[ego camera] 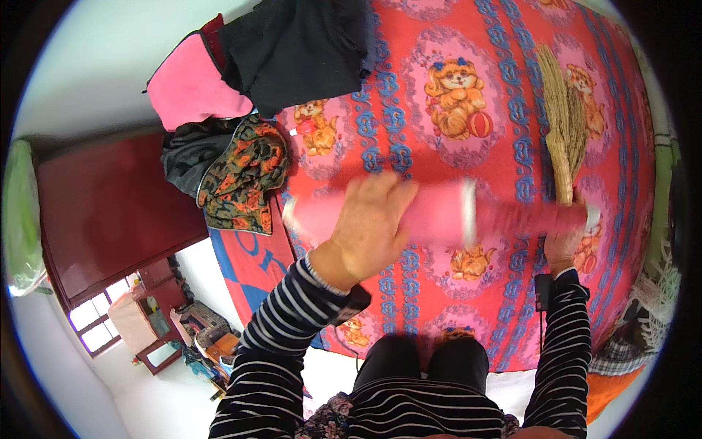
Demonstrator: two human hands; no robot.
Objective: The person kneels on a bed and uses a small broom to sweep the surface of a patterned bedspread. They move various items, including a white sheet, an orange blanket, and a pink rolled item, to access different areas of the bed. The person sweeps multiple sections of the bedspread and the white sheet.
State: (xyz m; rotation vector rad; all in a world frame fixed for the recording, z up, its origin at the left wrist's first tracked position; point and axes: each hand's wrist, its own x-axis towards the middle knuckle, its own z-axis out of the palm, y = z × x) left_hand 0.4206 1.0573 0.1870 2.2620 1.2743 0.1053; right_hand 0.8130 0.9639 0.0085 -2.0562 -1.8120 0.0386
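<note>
A pink cloth item (439,211) with white bands, blurred, stretches sideways over the red patterned bedcover (493,324). My left hand (375,222) is palm down over its left part, fingers extended and blurred; whether it touches the cloth cannot be told. The item's narrower, darker right part ends in a white band across my right hand (564,244). That hand's fingers are mostly hidden behind the cloth, so what they close on is unclear. Just above it is the handle of a straw hand broom (559,159), whose bristles point away from me.
Black cloth (296,55), a pink garment (192,82) and a camouflage-patterned garment (241,175) are heaped at the upper left. A small red-and-white item (303,128) is near them. Left of the bed stands a dark red cabinet (120,214). Checked cloth (620,356) is at the lower right.
</note>
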